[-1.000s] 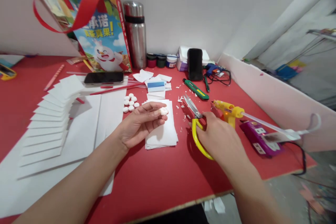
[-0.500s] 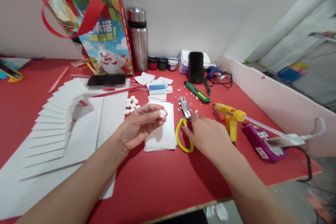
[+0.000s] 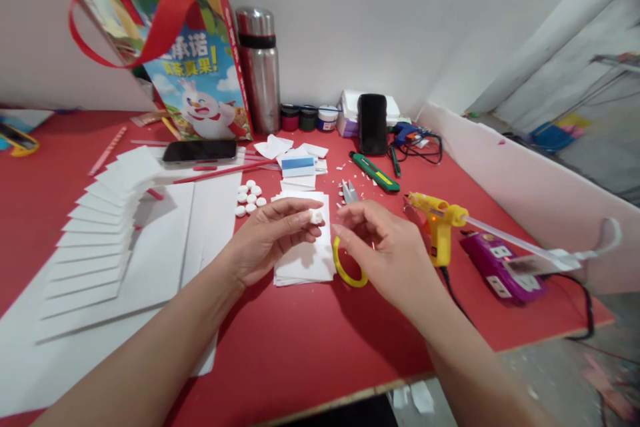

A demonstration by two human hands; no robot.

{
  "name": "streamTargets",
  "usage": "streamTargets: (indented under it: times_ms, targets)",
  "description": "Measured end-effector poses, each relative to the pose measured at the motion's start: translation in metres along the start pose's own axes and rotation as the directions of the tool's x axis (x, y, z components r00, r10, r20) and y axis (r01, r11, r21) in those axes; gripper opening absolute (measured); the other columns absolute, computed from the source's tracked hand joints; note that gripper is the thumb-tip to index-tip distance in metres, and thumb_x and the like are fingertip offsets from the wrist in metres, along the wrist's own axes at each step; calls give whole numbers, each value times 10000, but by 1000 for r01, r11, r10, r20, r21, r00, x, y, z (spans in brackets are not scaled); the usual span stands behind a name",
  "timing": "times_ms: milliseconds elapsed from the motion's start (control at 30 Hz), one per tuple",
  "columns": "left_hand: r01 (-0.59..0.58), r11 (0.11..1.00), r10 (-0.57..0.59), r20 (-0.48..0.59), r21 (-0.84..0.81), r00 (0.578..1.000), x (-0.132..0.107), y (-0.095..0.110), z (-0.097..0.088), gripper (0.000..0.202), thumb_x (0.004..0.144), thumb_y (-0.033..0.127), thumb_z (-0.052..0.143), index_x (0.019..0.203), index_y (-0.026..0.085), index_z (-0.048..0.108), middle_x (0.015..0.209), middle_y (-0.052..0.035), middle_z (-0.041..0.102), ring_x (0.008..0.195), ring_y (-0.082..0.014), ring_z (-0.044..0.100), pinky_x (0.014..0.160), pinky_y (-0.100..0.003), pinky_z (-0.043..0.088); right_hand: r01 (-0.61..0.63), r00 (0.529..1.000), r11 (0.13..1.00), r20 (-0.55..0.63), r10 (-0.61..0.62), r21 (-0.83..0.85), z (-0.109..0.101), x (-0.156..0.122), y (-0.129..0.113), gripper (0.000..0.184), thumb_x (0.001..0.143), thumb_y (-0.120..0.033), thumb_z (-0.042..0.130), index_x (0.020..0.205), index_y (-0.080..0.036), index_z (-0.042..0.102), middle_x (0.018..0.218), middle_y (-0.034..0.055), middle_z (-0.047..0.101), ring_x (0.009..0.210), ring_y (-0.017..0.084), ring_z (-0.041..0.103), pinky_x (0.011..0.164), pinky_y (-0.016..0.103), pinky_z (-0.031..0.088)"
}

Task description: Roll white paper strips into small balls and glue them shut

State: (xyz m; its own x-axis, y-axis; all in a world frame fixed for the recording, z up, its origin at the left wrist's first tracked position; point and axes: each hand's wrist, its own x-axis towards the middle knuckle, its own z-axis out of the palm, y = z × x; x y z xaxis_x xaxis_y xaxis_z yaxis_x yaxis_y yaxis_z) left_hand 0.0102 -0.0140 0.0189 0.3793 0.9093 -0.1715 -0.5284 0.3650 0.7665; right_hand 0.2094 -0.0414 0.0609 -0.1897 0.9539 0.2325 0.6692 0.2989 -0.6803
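Observation:
A small white piece (image 3: 315, 216) is pinched between the thumb and fingers of my left hand (image 3: 273, 233), above a stack of white paper cards (image 3: 305, 263). My right hand (image 3: 387, 247) hovers just to its right, with thumb and curled fingers apart and nothing visible between them. Beneath the right hand lie scissors (image 3: 350, 192) with yellow handles, partly covered by it. Several round white discs (image 3: 242, 198) sit in a cluster beyond my left hand.
White folded paper steps (image 3: 95, 233) fan out on the left. At the right stand a yellow glue gun (image 3: 440, 223) and a purple power strip (image 3: 505, 270). A green utility knife (image 3: 375, 172), a dark phone (image 3: 200, 151), a steel flask (image 3: 260, 73) and a printed bag (image 3: 200, 80) lie farther back.
My right hand has left the scissors and moved up and left toward my left hand. The left hand still pinches the white piece, now turned slightly.

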Motion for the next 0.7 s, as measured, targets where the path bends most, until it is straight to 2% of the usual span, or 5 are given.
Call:
streamTargets:
  times_ms: [67, 200, 333, 500, 700]
  targets:
    - [26, 999, -27, -17, -25, 999, 0, 0, -1, 178, 810, 136, 797, 988, 149, 802, 861, -50, 773, 760, -107, 729, 754, -172, 591, -53, 998, 957, 0, 55, -286, 2, -4, 3, 181, 925, -297, 597, 1041, -160, 616, 817, 36, 684, 714, 188, 660, 644, 289, 459]
    - [71, 996, -73, -40, -46, 997, 1, 2, -2, 258, 753, 111, 834, 1007, 139, 802, 878, -64, 771, 774, -100, 722, 757, -152, 581, -73, 971, 721, 114, 208, -689, 10, -6, 8, 211, 909, -290, 552, 1044, -130, 580, 926, 127, 656, 804, 280, 668, 640, 330, 420]
    - [69, 996, -71, -33, -47, 997, 0, 3, -1, 276, 708, 102, 862, 976, 118, 800, 840, -54, 754, 706, -81, 694, 702, -135, 568, -67, 944, 640, 159, 289, -766, 14, -3, 6, 258, 910, -229, 487, 1129, -110, 554, 960, 160, 634, 927, 329, 663, 733, 354, 441]
    - [63, 994, -63, 7, -94, 998, 1, 5, -1, 213, 792, 129, 802, 1003, 115, 775, 875, -68, 737, 721, -95, 694, 678, -157, 575, -150, 905, 600, 136, 404, -786, 8, 0, 3, 394, 910, -320, 522, 1224, -83, 519, 1064, 225, 623, 914, 343, 679, 719, 363, 456]
    - [76, 981, -86, -48, -176, 995, 1, 6, -2, 184, 773, 44, 785, 948, 101, 781, 874, -72, 736, 767, -102, 708, 716, -145, 590, -263, 864, 607, 97, 494, -750, -1, 4, 13, 338, 910, -291, 510, 1163, -67, 536, 867, 210, 710, 822, 357, 723, 637, 359, 450]
